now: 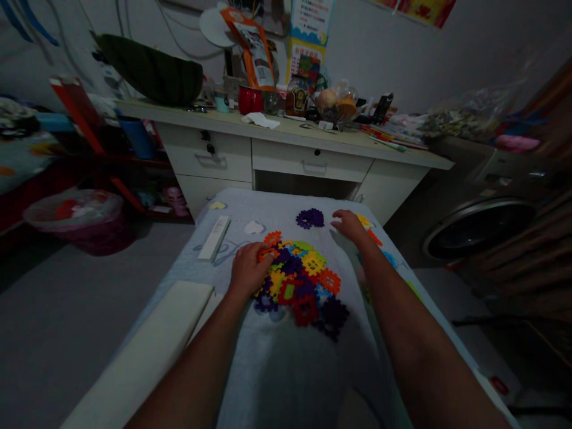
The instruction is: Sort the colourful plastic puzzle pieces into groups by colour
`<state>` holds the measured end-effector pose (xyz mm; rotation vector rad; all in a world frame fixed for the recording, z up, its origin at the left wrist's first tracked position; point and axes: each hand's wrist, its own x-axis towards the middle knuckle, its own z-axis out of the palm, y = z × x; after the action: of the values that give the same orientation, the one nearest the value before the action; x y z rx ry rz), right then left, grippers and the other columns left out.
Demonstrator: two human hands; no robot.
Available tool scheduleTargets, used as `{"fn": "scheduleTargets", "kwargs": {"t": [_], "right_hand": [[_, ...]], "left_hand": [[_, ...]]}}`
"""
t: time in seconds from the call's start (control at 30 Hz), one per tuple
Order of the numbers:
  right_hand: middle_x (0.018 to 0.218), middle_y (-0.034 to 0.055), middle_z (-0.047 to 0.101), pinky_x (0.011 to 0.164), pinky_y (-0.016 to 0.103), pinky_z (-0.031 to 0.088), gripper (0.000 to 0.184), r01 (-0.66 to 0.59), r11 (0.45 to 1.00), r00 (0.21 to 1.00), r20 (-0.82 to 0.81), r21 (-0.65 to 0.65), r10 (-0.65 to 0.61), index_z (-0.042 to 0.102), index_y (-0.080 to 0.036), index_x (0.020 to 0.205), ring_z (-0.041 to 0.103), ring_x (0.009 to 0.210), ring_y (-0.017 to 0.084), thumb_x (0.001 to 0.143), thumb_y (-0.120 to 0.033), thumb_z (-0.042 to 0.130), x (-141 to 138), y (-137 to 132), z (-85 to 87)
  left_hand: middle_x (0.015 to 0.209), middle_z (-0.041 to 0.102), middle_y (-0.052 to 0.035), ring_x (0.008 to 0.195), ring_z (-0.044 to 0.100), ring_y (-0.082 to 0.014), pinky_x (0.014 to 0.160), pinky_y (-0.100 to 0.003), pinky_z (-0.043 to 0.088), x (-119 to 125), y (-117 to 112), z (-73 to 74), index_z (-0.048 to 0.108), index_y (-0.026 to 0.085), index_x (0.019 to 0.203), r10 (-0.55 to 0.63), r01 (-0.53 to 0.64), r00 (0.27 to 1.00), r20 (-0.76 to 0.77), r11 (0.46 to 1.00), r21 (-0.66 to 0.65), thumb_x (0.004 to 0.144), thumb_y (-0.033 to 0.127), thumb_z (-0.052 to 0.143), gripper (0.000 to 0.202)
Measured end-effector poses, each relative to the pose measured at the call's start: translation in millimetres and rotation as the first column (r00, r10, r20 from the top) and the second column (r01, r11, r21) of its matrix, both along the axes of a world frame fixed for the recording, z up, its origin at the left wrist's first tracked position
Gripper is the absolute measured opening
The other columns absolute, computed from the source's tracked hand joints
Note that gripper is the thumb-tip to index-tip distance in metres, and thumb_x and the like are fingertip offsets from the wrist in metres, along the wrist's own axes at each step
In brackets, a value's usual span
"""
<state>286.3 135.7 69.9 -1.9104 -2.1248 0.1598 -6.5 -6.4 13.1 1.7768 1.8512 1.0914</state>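
A heap of plastic interlocking building pieces (pixel 306 286) in orange, yellow, purple, red, green and blue lies on the cloth-covered table (pixel 286 357). At its left edge is my left hand (pixel 250 268), with thumb and fingers closed around an orange interlocking piece (pixel 267 255). Beyond the heap lie purple pieces (pixel 310 218), close together. Just right of these my right hand (pixel 351 226) hovers, its fingers apart and nothing visible between them. Yellow (pixel 364 221), orange and blue pieces (pixel 390 260) lie along the right side, partly hidden by my right forearm.
On the left of the table are a narrow white box (pixel 214 239) and a long pale board (pixel 147 351). A white desk with drawers (pixel 313 159) stands at the far end, crowded with jars and packets. A washing machine (pixel 473 196) is on the right, a lined bin (pixel 80 223) on the left.
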Motion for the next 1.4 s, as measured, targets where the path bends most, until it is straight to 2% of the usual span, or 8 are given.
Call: {"fn": "scheduleTargets", "kwargs": {"t": [0.17,0.3,0.53,0.73,0.93,1.17,1.3,1.4], "right_hand": [[0.104,0.0074,0.07,0.083,0.03,0.046,0.023,-0.306,0.94,0.944,-0.175,-0.148,0.28,0.069,-0.017,0.104,0.063,0.09,0.019,0.085,-0.027,0.061,-35,-53,8.3],[0.119,0.0113,0.067,0.09,0.03,0.045,0.034,-0.34,0.927,0.928,-0.214,-0.157,0.304,0.065,-0.015,0.115,0.062,0.105,0.021,0.089,-0.035,0.059,-57,-78,0.8],[0.101,0.0051,0.069,0.083,0.029,0.046,0.024,-0.363,0.924,0.902,-0.291,-0.118,0.318,0.067,-0.016,0.105,0.062,0.091,0.019,0.085,-0.027,0.059,-71,-82,-21.0],[0.115,0.0065,0.067,0.098,0.037,0.044,0.039,-0.411,0.911,0.802,-0.491,-0.039,0.341,0.065,-0.018,0.112,0.06,0.107,0.021,0.073,-0.021,0.069,-66,-84,-15.7],[0.114,0.0061,0.068,0.094,0.036,0.047,0.039,-0.638,0.766,0.622,-0.64,-0.08,0.451,0.065,-0.019,0.113,0.062,0.106,0.02,0.075,-0.029,0.071,-61,-93,10.0],[0.088,0.0019,0.066,0.07,0.025,0.043,0.019,-0.402,0.889,0.901,-0.266,-0.22,0.342,0.066,-0.017,0.092,0.058,0.077,0.014,0.073,-0.021,0.069,-50,-92,12.3],[0.099,0.0042,0.067,0.071,0.025,0.042,0.043,-0.365,0.868,0.931,-0.11,-0.338,0.349,0.064,-0.018,0.106,0.059,0.082,0.016,0.066,-0.023,0.078,-52,-96,11.9],[0.098,0.0037,0.067,0.07,0.024,0.041,0.044,-0.361,0.86,0.93,-0.076,-0.36,0.359,0.063,-0.019,0.111,0.058,0.082,0.017,0.069,-0.023,0.077,-54,-98,13.2]], "left_hand": [[0.107,0.07,-0.007,0.108,0.06,-0.0275,0.1,-0.043,0.042,1,0,1.9,0.069,0.022,0.098,0.002,-0.002,1.0,0.001,1.0,-0.001,0.081,0.041,0.055,0.029],[0.108,0.071,-0.0074,0.108,0.06,-0.0269,0.101,-0.042,0.042,1,0,1.9,0.07,0.021,0.098,0.0,0.0,1.0,-0.003,1.0,0.006,0.08,0.041,0.055,0.031],[0.106,0.071,-0.0077,0.107,0.061,-0.0265,0.099,-0.041,0.043,1,2,-0.7,0.071,0.021,0.099,0.005,-0.005,1.0,-0.005,1.0,0.015,0.08,0.041,0.055,0.031],[0.107,0.07,-0.0073,0.106,0.06,-0.0269,0.099,-0.042,0.042,0,2,-3.4,0.07,0.021,0.098,0.003,-0.002,1.0,-0.007,1.0,0.027,0.081,0.039,0.055,0.029],[0.107,0.071,-0.0072,0.106,0.06,-0.0263,0.099,-0.042,0.042,0,2,-3.2,0.07,0.021,0.098,-0.002,0.002,1.0,0.001,1.0,0.024,0.081,0.039,0.055,0.029],[0.108,0.07,-0.0076,0.106,0.06,-0.0265,0.099,-0.043,0.042,0,2,-5.4,0.07,0.021,0.097,-0.002,0.002,1.0,0.007,1.0,0.018,0.081,0.041,0.055,0.029],[0.107,0.071,-0.0075,0.105,0.061,-0.0265,0.099,-0.043,0.043,0,2,-4.2,0.069,0.021,0.098,0.001,-0.001,1.0,0.014,1.0,0.018,0.08,0.04,0.055,0.029],[0.108,0.071,-0.0079,0.106,0.06,-0.0273,0.099,-0.043,0.042,1,1,-2.5,0.069,0.021,0.098,0.002,-0.002,1.0,0.01,1.0,0.017,0.08,0.041,0.055,0.03]]}}
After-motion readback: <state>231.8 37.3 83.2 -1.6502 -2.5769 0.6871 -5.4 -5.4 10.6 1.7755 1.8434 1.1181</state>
